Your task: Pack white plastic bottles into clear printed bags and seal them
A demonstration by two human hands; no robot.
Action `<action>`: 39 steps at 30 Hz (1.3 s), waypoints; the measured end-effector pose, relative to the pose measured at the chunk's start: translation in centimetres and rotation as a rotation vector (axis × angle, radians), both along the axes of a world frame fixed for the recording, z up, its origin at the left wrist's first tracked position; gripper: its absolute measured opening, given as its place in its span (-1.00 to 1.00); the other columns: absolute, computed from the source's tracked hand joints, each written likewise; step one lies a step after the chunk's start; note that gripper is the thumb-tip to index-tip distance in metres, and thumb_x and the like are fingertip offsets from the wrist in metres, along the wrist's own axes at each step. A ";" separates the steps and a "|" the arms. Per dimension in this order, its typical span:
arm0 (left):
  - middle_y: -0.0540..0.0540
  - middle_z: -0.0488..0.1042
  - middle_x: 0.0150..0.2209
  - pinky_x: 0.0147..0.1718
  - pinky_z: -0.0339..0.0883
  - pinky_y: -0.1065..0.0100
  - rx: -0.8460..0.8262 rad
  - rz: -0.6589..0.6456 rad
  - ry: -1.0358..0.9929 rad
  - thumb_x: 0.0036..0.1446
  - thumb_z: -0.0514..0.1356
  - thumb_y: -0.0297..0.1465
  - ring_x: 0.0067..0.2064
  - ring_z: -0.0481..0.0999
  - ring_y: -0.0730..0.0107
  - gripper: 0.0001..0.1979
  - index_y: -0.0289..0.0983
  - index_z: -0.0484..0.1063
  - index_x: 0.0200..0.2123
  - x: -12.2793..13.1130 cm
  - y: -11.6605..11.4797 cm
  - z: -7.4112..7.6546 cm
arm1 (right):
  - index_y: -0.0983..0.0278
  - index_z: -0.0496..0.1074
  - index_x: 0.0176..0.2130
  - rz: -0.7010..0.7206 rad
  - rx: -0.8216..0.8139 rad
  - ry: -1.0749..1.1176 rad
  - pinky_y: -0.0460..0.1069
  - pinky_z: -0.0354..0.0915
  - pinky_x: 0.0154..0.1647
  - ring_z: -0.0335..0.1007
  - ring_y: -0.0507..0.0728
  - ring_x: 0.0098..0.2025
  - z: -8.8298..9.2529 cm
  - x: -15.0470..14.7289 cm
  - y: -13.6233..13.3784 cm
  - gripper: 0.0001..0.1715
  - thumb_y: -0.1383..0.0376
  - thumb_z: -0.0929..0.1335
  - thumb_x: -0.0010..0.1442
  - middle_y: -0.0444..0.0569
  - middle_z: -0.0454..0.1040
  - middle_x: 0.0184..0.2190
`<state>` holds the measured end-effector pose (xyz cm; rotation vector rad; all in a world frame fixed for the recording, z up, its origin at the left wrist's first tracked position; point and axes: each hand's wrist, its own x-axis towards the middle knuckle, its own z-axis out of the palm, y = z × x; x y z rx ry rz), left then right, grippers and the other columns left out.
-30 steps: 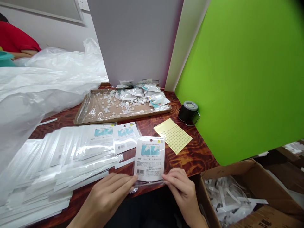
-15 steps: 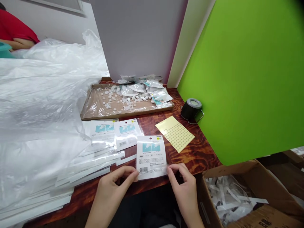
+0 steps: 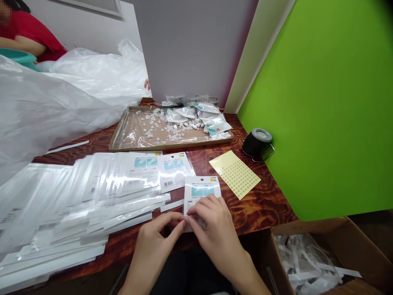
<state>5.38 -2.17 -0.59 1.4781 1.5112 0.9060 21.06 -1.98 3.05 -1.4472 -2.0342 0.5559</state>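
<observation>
Clear plastic over white card makes up the packet I am watching, which lies flat just inside the front edge of the brown wooden table. On my feed the left hand has its thumb and forefinger pinched together on the packet's lower left corner. The right hand lies across the lower half with fingers bent, its thumb close to the left fingertips; I cannot tell whether it grips anything.

To the left my margin is tight: a white strip and another packet sit just beside it, and a fanned pile of packets spreads on to the table's front edge. To the right, wood shows between the right hand and the yellow sticker sheet, running to the corner by the green panel. Below that edge I see a cardboard box of plastic scraps. At the back, a shallow tray stands near the grey divider, with a black cup against the green panel.
</observation>
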 end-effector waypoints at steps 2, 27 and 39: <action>-0.01 0.60 -0.40 -0.37 0.38 0.44 0.027 -0.011 0.009 0.05 0.22 -0.20 -0.35 0.57 0.31 -0.79 -0.18 0.59 -0.39 -0.3 0.0 0.1 | 0.22 0.41 -0.38 0.017 -0.039 -0.001 0.03 0.12 -0.18 0.33 0.10 -0.24 -0.4 0.2 0.8 -0.84 0.42 0.38 0.23 -0.17 0.49 -0.37; -0.02 0.49 -0.52 -0.43 0.44 0.41 -0.388 -0.189 -0.335 0.09 0.19 -0.21 -0.47 0.51 0.41 -0.73 -0.32 0.45 -0.44 -0.3 3.9 0.6 | 0.22 0.43 -0.36 0.053 -0.151 0.146 0.01 0.13 -0.22 0.30 0.11 -0.28 -0.9 1.2 2.0 -0.87 0.40 0.38 0.24 -0.14 0.47 -0.40; -0.03 0.46 -0.56 -0.46 0.43 0.40 -0.387 -0.166 -0.310 0.11 0.15 -0.26 -0.49 0.50 0.38 -0.78 -0.30 0.45 -0.43 0.1 3.9 0.9 | 0.19 0.44 -0.35 0.045 -0.158 0.094 0.02 0.11 -0.23 0.29 0.12 -0.31 -1.2 1.1 2.0 -0.87 0.38 0.36 0.25 -0.15 0.43 -0.43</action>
